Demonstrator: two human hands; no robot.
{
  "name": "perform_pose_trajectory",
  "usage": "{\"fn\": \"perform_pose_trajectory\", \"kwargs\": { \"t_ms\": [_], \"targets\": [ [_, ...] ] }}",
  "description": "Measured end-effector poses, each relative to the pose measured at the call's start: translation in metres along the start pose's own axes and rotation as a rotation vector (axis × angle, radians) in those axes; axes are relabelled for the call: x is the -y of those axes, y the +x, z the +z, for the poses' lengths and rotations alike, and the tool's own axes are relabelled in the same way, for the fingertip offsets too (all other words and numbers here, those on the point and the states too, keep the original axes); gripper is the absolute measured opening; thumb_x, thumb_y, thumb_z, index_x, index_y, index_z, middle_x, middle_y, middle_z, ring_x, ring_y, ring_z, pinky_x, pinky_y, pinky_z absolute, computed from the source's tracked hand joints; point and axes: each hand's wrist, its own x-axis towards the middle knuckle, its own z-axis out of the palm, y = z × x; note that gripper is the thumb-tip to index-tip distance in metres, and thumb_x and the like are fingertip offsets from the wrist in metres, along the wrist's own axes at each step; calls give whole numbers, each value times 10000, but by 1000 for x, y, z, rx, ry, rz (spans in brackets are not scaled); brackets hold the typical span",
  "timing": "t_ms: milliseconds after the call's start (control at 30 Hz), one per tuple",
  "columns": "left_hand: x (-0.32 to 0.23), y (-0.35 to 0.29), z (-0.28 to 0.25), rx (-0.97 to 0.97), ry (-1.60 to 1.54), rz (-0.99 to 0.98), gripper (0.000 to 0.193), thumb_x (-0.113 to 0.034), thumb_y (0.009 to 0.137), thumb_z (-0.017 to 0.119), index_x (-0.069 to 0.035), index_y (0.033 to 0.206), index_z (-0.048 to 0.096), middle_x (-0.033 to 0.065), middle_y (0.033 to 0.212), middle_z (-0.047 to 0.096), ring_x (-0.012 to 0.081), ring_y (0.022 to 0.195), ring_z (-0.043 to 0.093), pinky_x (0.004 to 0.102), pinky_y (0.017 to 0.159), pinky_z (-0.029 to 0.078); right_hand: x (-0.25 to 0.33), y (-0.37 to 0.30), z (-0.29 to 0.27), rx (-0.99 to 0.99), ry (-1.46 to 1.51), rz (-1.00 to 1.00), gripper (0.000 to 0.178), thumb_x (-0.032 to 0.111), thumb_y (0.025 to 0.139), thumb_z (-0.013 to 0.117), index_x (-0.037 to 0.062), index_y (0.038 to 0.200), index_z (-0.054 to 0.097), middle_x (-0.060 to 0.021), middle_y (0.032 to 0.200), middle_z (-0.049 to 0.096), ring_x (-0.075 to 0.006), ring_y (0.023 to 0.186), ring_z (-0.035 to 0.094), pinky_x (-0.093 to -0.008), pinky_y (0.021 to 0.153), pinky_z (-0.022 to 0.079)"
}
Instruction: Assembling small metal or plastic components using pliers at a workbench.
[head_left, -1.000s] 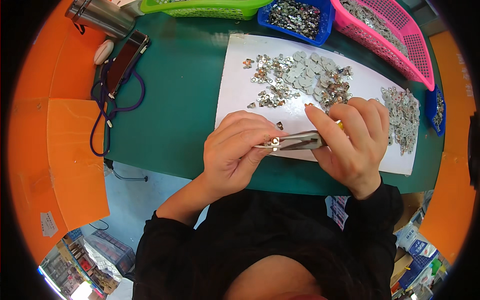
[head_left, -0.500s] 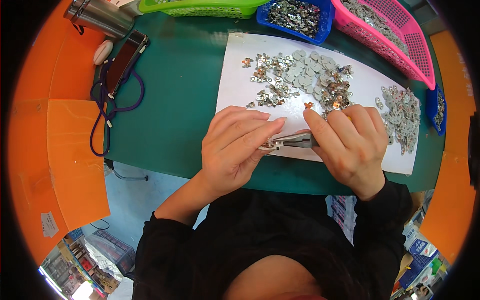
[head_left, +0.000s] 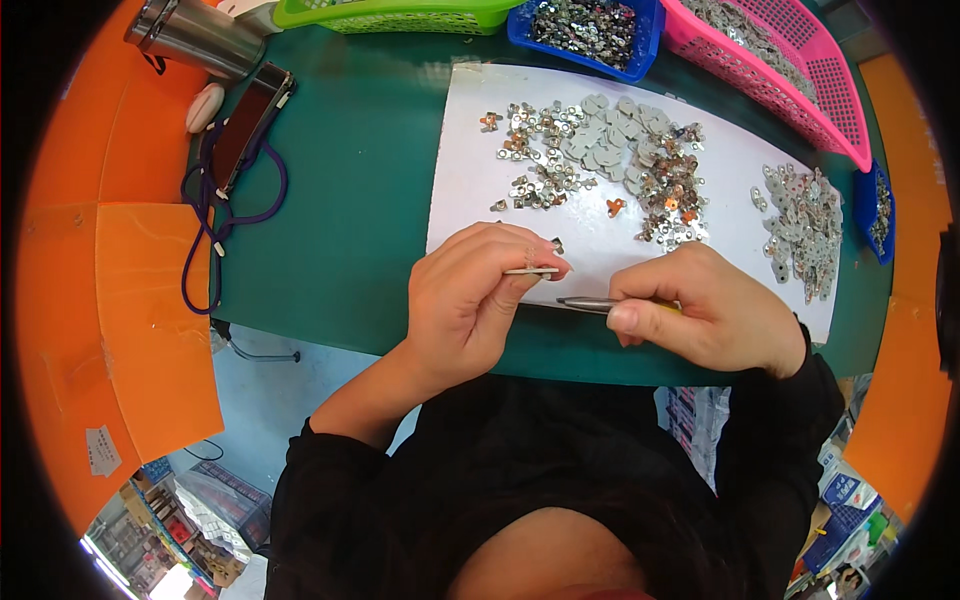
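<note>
My left hand is closed in a pinch on a small flat pale plate, held edge-on over the near edge of the white board. A tiny dark metal piece shows by its fingertips. In my right hand are pliers with a yellow handle, their jaws pointing left, apart from the plate. Beyond the hands lie a heap of flat grey plates, small shiny metal clips and brownish metal clips. One copper-coloured clip lies alone.
Another heap of metal pieces is at the board's right. Behind stand a green basket, a blue tray and a pink basket. On the green table's left are a phone with a purple cord, and a steel flask.
My right hand has drawn the pliers away from the plate, to the right, and turned over. My left hand still pinches the plate, now with its edge more level.
</note>
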Motion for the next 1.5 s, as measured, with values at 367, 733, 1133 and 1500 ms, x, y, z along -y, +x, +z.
{"fn": "perform_pose_trajectory", "kwargs": {
  "t_ms": [367,733,1133,1500],
  "targets": [
    [3,3,1,68,151,80,76,-64,879,663,-33,947,673,91,867,692,281,841,690,340,714,545,1,8,-11,124,204,186,503,416,1014,533,40,696,639,-43,592,570,-126,544,544,-282,560,447],
    [0,3,-4,87,191,184,104,-85,926,618,6,878,634,106,800,674,303,781,688,352,672,538,-6,10,-5,197,195,53,406,303,1024,518,36,739,626,-48,588,564,-143,555,572,-300,544,440],
    [11,4,-1,88,253,6,39,-21,858,663,-36,859,627,86,800,654,277,716,632,329,598,488,0,-10,14,-323,-598,11,320,326,887,670,44,764,579,-143,706,595,-364,679,601,-449,575,447],
    [-2,20,-10,229,399,101,90,-60,823,689,-65,863,609,71,778,623,265,728,623,348,570,465,21,-9,0,-363,-861,-79,322,344,845,705,67,750,571,-85,707,546,-292,653,562,-409,587,432]
  ]
}}
